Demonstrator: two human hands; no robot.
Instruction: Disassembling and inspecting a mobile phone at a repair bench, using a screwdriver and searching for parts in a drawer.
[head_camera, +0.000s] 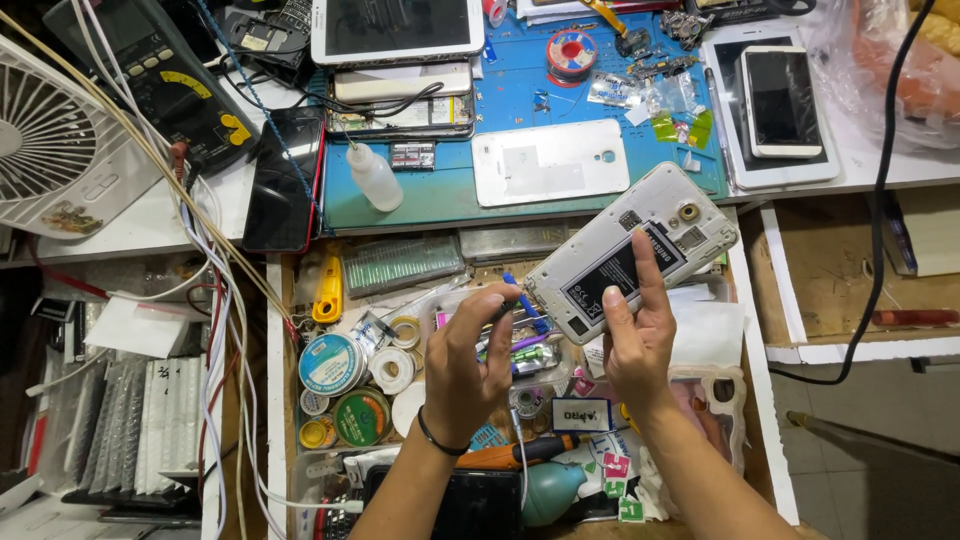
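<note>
1. Your right hand (635, 335) holds up a silver phone with its back cover off (630, 252). Your fingers grip its lower edge, and one finger lies flat across the black battery (622, 272) inside it.
2. The phone is tilted in the air, above the open drawer full of small things (400, 380) and just in front of the desk.
3. Your left hand (470, 360) is closed around a thin screwdriver with a blue tip (525, 303). The tip touches the phone's lower left corner.
4. You wear a thin black band (440, 440) on your left wrist.
5. On the blue work mat (440, 190) on the desk lies a white flat phone back cover (550, 162). It is well apart from the phone in your hand.
6. A small clear squeeze bottle (375, 177) lies on the mat, left of the white cover.
7. A white tablet (397, 28) sits at the far side of the desk.
8. A white phone with a dark screen (782, 100) lies on the right side of the desk.
9. A white fan (55, 140) stands at the far left.
10. In the drawer, round rolls of tape and wire (345, 385) sit left of your left hand.
11. An orange-handled screwdriver (525, 452) lies in the drawer between your arms.
</note>
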